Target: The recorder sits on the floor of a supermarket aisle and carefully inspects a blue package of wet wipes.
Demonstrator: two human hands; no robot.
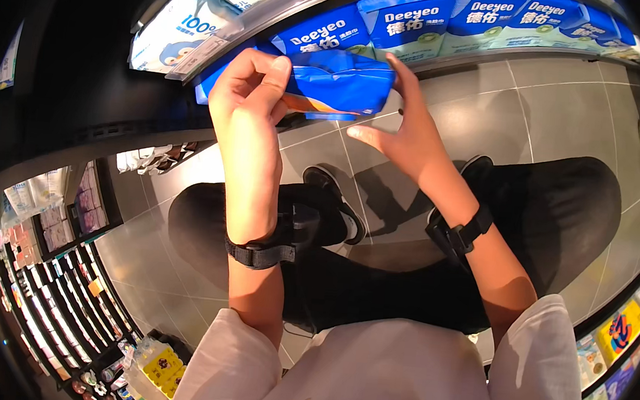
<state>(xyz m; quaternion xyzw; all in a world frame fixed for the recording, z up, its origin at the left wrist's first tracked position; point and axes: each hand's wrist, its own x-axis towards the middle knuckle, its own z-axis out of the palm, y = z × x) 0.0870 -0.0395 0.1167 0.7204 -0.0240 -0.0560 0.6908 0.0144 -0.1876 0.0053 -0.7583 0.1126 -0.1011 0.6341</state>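
Observation:
A blue soft plastic pack (pixel 340 86) with an orange band along its lower edge is held above the floor, in front of the shelf. My left hand (pixel 255 90) pinches its left end between thumb and fingers. At the pack's right end, my right hand (pixel 408 117) has its thumb and fingers spread apart. Its forefinger reaches up beside the pack's right edge; whether it touches cannot be told. The thumb points left, below the pack and apart from it. Black straps (pixel 262 256) circle both wrists.
Blue-and-green Deeyeo packs (pixel 410 24) line the low shelf ahead. White penguin-printed packs (pixel 180 37) sit on the shelf above. Grey floor tiles (pixel 473 110) lie below, under my bent black-clad legs (pixel 555 218). More stocked shelves (pixel 58 303) stand at left, others (pixel 619 336) at right.

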